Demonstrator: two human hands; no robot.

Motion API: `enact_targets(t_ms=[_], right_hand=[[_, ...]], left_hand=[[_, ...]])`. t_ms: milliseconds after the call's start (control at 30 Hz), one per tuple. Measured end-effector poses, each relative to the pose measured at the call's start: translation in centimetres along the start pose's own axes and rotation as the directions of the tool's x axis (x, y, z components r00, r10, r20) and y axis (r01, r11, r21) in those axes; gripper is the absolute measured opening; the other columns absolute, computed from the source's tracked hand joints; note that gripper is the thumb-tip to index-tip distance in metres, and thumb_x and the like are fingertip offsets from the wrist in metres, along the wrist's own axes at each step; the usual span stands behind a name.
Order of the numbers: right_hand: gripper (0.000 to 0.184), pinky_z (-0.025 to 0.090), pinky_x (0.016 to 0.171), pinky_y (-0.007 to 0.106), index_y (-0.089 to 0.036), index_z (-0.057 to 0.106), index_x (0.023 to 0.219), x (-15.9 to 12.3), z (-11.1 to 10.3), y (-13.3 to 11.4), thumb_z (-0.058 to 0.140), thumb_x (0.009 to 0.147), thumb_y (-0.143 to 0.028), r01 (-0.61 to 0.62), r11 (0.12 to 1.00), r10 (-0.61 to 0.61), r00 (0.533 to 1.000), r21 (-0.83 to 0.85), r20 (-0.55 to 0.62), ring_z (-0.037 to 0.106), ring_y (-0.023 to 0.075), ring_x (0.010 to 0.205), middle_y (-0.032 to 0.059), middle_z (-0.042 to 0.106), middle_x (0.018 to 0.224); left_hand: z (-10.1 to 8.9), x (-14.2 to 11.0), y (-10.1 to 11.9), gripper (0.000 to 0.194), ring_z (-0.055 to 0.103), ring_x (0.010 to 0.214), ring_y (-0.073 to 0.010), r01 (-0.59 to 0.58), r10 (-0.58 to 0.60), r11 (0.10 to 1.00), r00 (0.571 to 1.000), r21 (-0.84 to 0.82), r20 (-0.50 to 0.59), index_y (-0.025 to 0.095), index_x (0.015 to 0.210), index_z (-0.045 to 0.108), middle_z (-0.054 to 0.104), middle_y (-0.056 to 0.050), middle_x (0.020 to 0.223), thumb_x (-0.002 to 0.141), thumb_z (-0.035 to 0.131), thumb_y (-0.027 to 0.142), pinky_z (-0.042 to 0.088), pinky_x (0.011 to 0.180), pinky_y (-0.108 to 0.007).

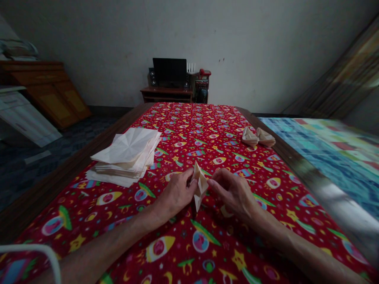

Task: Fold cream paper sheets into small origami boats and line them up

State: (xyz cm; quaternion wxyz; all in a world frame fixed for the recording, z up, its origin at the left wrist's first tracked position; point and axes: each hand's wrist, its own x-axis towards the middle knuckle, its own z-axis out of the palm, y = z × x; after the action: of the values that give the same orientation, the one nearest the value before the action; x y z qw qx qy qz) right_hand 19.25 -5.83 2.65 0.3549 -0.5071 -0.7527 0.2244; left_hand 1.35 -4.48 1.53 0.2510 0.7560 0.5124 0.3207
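A cream-coloured folded paper [200, 188], pointed at top and bottom with creased facets, stands upright just above the red cloth. My left hand [181, 188] pinches its left side between thumb and fingers. On the other side my right hand [235, 191] has its fingers curled, and the thumb and fingertip meet at the paper's right corner. To the left lies a stack of creased paper sheets [130, 148], loosely piled. Folded paper pieces [250, 136] sit together near the table's right edge, away from both hands.
A red patterned tablecloth [201, 244] covers the table, whose brown edge [319, 193] shows at the right. Beyond the table are a monitor [169, 70] and speakers on a small desk [166, 92]. A bed with a coloured cover [322, 154] is at the right; a white curved tube [35, 247] crosses the lower left.
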Motion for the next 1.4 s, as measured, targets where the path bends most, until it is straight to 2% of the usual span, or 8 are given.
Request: enact_targets(t_ms=[100, 233, 467, 767, 933, 1033, 1233, 1400], right_hand=[[0.025, 0.033, 0.047, 0.021, -0.019, 0.056, 0.071, 0.0, 0.3, 0.3, 0.053, 0.085, -0.039, 0.008, 0.999, -0.006, 0.999, -0.037, 0.043, 0.05, 0.0102, 0.049, -0.001, 0.059, 0.057], [0.023, 0.03, 0.046, 0.02, -0.018, 0.049, 0.061, -0.1, 0.8, 0.8, 0.049, 0.082, -0.028, -0.03, 0.999, 0.032, 0.999, -0.043, 0.035, 0.044, 0.0085, 0.046, -0.0026, 0.052, 0.052], [0.019, 0.029, 0.044, 0.019, -0.018, 0.046, 0.059, -0.1, 1.0, 1.3, 0.047, 0.077, -0.023, -0.066, 0.997, 0.067, 0.997, -0.027, 0.042, 0.04, 0.0075, 0.045, -0.0042, 0.046, 0.05], [0.02, 0.027, 0.042, 0.018, -0.018, 0.046, 0.059, -0.2, 0.9, 1.4, 0.047, 0.079, -0.023, -0.075, 0.997, 0.076, 0.995, -0.008, 0.064, 0.041, 0.0074, 0.044, -0.0043, 0.044, 0.049], [0.021, 0.028, 0.041, 0.018, -0.018, 0.047, 0.059, -0.2, 0.9, 1.4, 0.047, 0.079, -0.023, -0.098, 0.995, 0.097, 0.993, 0.017, 0.068, 0.042, 0.0077, 0.044, -0.0038, 0.046, 0.049], [0.02, 0.03, 0.041, 0.018, -0.018, 0.048, 0.06, -0.1, 0.9, 1.4, 0.047, 0.08, -0.024, -0.133, 0.99, 0.128, 0.987, 0.048, 0.096, 0.045, 0.0087, 0.044, -0.0029, 0.049, 0.049], [0.02, 0.031, 0.038, 0.018, -0.019, 0.05, 0.062, -0.1, 0.7, 1.2, 0.046, 0.081, -0.025, -0.16, 0.979, 0.138, 0.977, 0.13, 0.166, 0.048, 0.0096, 0.04, -0.003, 0.053, 0.046], [0.019, 0.033, 0.039, 0.018, -0.019, 0.05, 0.063, -0.1, 0.6, 1.1, 0.048, 0.081, -0.024, -0.182, 0.966, 0.149, 0.972, 0.182, 0.183, 0.05, 0.0099, 0.041, -0.0029, 0.054, 0.047]], left_hand=[[0.0, -0.2, 0.4, 0.014, 0.059, 0.061, -0.0139, -0.02, 0.021, 0.999, 1.0, 0.027, -0.011, 0.015, 0.087, 0.062, 0.066, -0.002, 0.071, 0.083, 0.049, 0.018, 0.041, 0.059, -0.023], [0.0, -0.4, 0.6, 0.026, 0.061, 0.065, -0.0135, -0.042, 0.041, 0.999, 0.999, -0.003, -0.029, 0.015, 0.102, 0.065, 0.069, -0.003, 0.078, 0.078, 0.054, 0.013, 0.044, 0.063, -0.022], [-0.3, -0.1, 0.2, 0.032, 0.058, 0.054, -0.0105, -0.043, 0.044, 0.997, 0.999, -0.059, 0.012, 0.015, 0.106, 0.066, 0.064, 0.001, 0.064, 0.076, 0.053, 0.012, 0.043, 0.054, -0.019], [-0.7, -0.2, 0.0, 0.032, 0.058, 0.054, -0.0112, -0.035, 0.036, 0.999, 0.999, -0.021, 0.019, 0.016, 0.1, 0.07, 0.066, 0.0, 0.065, 0.073, 0.053, 0.012, 0.044, 0.054, -0.02], [-0.7, -0.2, -0.3, 0.031, 0.06, 0.055, -0.0119, -0.007, 0.009, 0.998, 0.999, -0.058, 0.037, 0.016, 0.098, 0.07, 0.068, 0.0, 0.067, 0.073, 0.053, 0.013, 0.045, 0.054, -0.02], [-0.6, -0.3, -0.3, 0.029, 0.058, 0.05, -0.0115, 0.06, -0.047, 0.989, 0.994, -0.137, 0.098, 0.015, 0.097, 0.069, 0.066, 0.0, 0.064, 0.075, 0.051, 0.015, 0.043, 0.048, -0.019], [0.1, -0.4, -0.5, 0.027, 0.052, 0.045, -0.0078, 0.178, -0.097, 0.912, 0.969, -0.37, 0.226, 0.016, 0.095, 0.063, 0.064, 0.001, 0.067, 0.073, 0.048, 0.014, 0.037, 0.042, -0.016], [0.2, -0.2, 0.0, 0.029, 0.054, 0.05, -0.0072, 0.33, -0.18, 0.728, 0.938, -0.601, 0.298, 0.018, 0.097, 0.053, 0.064, 0.002, 0.074, 0.068, 0.052, 0.012, 0.039, 0.046, -0.016]])
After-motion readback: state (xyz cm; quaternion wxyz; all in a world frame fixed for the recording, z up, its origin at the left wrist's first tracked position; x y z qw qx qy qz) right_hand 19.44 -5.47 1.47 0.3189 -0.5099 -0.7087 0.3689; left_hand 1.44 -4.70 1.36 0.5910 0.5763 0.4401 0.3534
